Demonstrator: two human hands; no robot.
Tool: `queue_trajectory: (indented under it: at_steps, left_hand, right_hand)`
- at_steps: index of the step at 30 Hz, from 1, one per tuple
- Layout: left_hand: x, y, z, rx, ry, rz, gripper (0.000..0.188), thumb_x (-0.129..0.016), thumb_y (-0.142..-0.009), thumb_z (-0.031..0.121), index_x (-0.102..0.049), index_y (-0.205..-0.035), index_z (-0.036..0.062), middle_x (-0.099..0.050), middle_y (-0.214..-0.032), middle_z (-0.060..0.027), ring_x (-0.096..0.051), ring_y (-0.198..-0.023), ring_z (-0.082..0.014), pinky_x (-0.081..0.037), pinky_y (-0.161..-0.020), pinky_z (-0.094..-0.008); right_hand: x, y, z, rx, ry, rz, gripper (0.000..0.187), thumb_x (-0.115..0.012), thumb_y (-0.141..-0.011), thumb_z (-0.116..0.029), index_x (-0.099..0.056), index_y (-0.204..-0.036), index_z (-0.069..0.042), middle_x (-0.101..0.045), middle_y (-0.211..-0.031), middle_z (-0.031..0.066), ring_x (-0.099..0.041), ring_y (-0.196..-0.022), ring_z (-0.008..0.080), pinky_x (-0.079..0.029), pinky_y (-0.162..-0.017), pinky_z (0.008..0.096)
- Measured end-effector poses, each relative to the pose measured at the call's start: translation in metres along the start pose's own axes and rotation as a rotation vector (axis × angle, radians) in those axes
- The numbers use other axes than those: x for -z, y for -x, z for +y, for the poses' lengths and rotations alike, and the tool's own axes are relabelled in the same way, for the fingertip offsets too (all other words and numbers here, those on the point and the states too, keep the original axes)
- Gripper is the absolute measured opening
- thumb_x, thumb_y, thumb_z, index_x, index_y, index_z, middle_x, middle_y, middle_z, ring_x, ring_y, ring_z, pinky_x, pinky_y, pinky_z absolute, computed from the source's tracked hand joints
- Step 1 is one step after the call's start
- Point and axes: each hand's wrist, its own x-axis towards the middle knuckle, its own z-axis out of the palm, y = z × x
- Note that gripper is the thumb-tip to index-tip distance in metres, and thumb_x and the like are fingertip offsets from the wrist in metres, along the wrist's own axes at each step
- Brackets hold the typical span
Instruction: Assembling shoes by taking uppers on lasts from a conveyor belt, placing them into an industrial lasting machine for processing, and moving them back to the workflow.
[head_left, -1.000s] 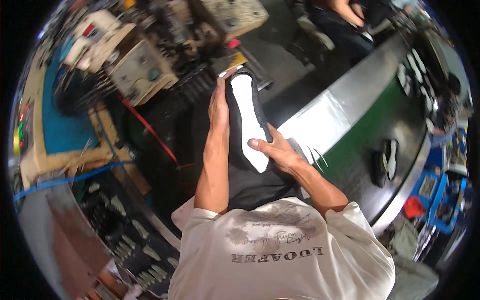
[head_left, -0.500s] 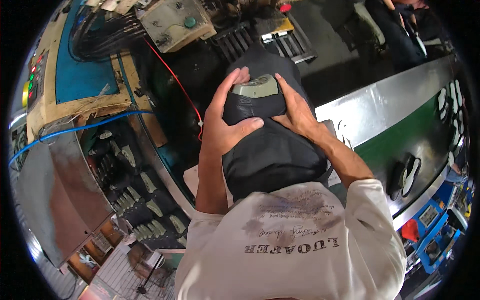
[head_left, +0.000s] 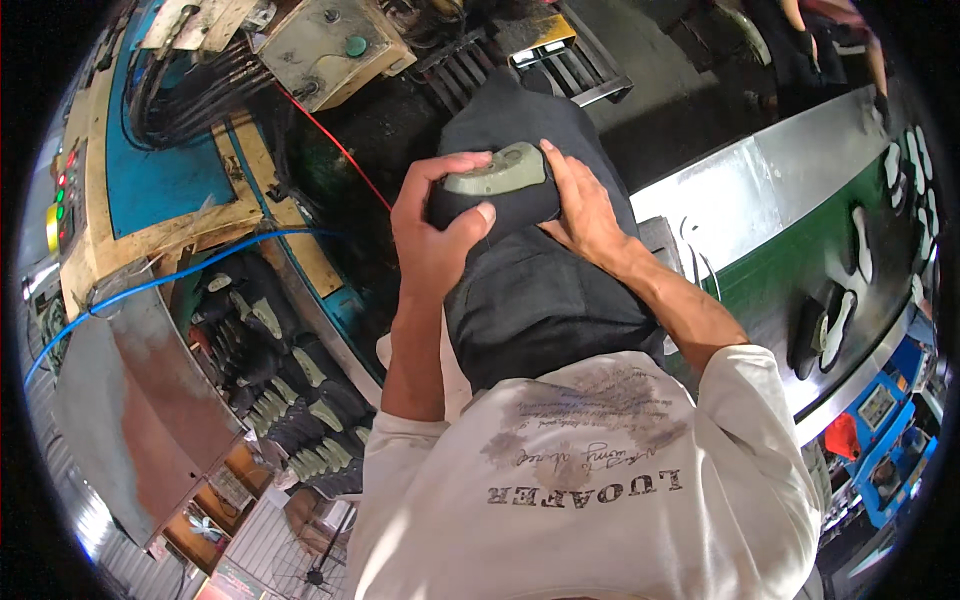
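The shoe (head_left: 525, 207) is between the 2 hands, out past the white shirt (head_left: 590, 480) and over the dark cloth (head_left: 550, 295). It is black, and a green-grey block (head_left: 495, 178) fits inside it and pokes out at the top. The block has its top turned up, so the bottom of the shoe does not show. It is hard to tell if the shoe touches the cloth or is held just above it.

The left hand (head_left: 425, 220) curls around the left side. Its fingers bend over the far edge by the block, and its thumb presses on the near side. The right hand (head_left: 590, 210) lies along the right side, with its fingers nearly straight and close together and its thumb tucked low. The 2 hands seem to squeeze the shoe from its 2 sides.

The step in hand looks like holding the shoe steady, top up, maybe to feel or check it. From this hold, the next move would call for a firm, even grip, as the smooth block gives the left fingers less to hang on to.

On the left are many more black shoes (head_left: 275, 405) with blocks like this. On the right, by a green belt (head_left: 745, 285), a dark shoe (head_left: 808, 338) lies with a white sole (head_left: 838, 330) right by it.
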Motion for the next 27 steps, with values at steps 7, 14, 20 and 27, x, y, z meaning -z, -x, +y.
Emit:
queue_trajectory:
  at_steps: [7, 14, 20, 27]
  left_hand:
    - [0.054, -0.042, -0.043, 0.29, 0.772, -0.022, 0.054, -0.075, -0.098, 0.019, -0.054, -0.146, 0.006, -0.068, -0.122, -0.0114, -0.066, -0.116, -0.0238, -0.05, -0.105, -0.0405]
    - [0.065, -0.011, -0.101, 0.773, 0.482, 0.343, 0.043, -0.08, -0.094, 0.02, -0.064, -0.134, 0.0172, -0.07, -0.118, 0.0, -0.063, -0.118, -0.0209, -0.046, -0.101, -0.0512]
    - [0.099, -0.008, -0.144, 0.235, -0.499, 0.419, 0.03, -0.07, -0.098, 0.019, -0.076, -0.119, -0.0023, -0.076, -0.117, -0.0247, -0.073, -0.112, -0.0389, -0.054, -0.099, -0.0435]
    - [0.104, -0.028, -0.144, 0.275, -0.552, 0.38, 0.03, -0.068, -0.102, 0.025, -0.078, -0.111, -0.0016, -0.08, -0.102, -0.019, -0.077, -0.095, -0.0236, -0.056, -0.087, -0.0373]
  right_hand:
    - [0.036, -0.065, -0.031, -0.281, -0.213, -0.417, 0.111, -0.09, -0.082, -0.036, -0.028, -0.165, 0.003, -0.06, -0.137, 0.0276, -0.064, -0.122, 0.0432, -0.052, -0.103, 0.0473]
    - [0.028, -0.047, -0.087, 0.177, 0.248, -0.548, 0.094, -0.089, -0.08, -0.023, -0.045, -0.161, -0.039, -0.027, -0.169, 0.0245, -0.063, -0.112, 0.0486, -0.063, -0.092, 0.0529]
    - [0.003, -0.044, -0.086, 0.308, 0.413, -0.576, 0.081, -0.085, -0.08, -0.02, -0.057, -0.153, -0.042, -0.029, -0.171, 0.0222, -0.062, -0.104, 0.0417, -0.064, -0.088, 0.048]
    - [0.007, -0.057, -0.079, 0.295, 0.42, -0.571, 0.071, -0.082, -0.082, -0.021, -0.063, -0.148, -0.041, -0.031, -0.17, 0.0225, -0.062, -0.106, 0.0429, -0.064, -0.088, 0.0477]
